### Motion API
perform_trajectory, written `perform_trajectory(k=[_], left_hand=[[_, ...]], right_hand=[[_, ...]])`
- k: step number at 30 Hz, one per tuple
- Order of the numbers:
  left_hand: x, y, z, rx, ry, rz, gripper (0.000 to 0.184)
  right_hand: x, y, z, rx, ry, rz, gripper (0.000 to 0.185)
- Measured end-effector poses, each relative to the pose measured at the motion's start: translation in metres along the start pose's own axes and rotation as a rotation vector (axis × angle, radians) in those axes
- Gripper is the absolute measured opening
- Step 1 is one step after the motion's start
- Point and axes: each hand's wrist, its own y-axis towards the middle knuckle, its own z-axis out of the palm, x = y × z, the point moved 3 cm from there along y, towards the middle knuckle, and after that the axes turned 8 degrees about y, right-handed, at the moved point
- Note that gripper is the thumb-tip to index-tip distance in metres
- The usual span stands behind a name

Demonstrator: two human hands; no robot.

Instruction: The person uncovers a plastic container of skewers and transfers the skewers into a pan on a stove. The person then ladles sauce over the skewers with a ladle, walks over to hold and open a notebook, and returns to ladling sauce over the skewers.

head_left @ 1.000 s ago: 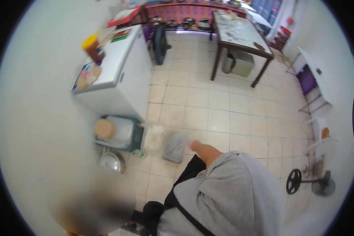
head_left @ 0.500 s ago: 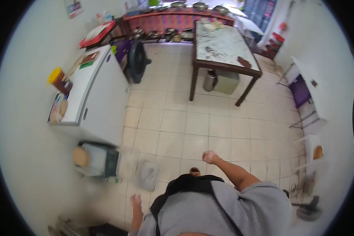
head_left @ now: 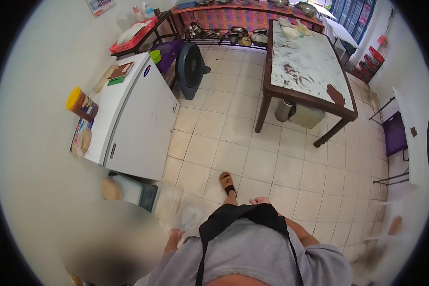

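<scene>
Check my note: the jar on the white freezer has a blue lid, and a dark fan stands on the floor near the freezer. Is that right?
Not quite: the lid is yellow, not blue, as the head view shows. The jar is on the white freezer, and the dark fan stands on the floor near it.

Bright light from the barred opening [head_left: 352,20], fisheye bowing, black corners, lower-left blur.

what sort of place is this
Probably a kitchen or food-preparation room: it has what looks like a white chest freezer, metal pots stored low at the far end, and a red dish rack. Whether home or eatery, I can't tell.
</scene>
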Motion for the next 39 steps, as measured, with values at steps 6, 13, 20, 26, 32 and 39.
perform_trajectory(k=[6, 13, 20, 26, 32, 39], left_hand=[[-0.115, 0.091, -0.083, -0.101, 0.221, 0.136, 0.056], [-0.316, 0.151, -0.246, -0.398, -0.047, 0.275, 0.050], [-0.428, 0.214, -0.300, -0.482, -0.220, 0.214, 0.048], [-0.409, 0.233, -0.265, -0.181, -0.175, 0.045, 0.050], [-0.457, 0.208, -0.291, -0.176, -0.437, -0.221, 0.051], [-0.479, 0.292, -0.335, -0.480, 0.012, 0.085, 0.039]], right_hand=[[-0.036, 0.148, -0.108, -0.195, 0.213, 0.160, 0.028], [-0.013, 0.267, -0.259, -0.288, 0.275, 0.249, 0.021], [0.001, 0.464, -0.343, -0.127, 0.580, 0.302, 0.027], [0.115, 0.656, -0.455, 0.074, 0.487, 0.093, 0.031], [0.276, 0.796, -0.502, 0.228, 0.609, -0.024, 0.027], [0.396, 0.928, -0.504, 0.327, 0.796, -0.002, 0.022]])
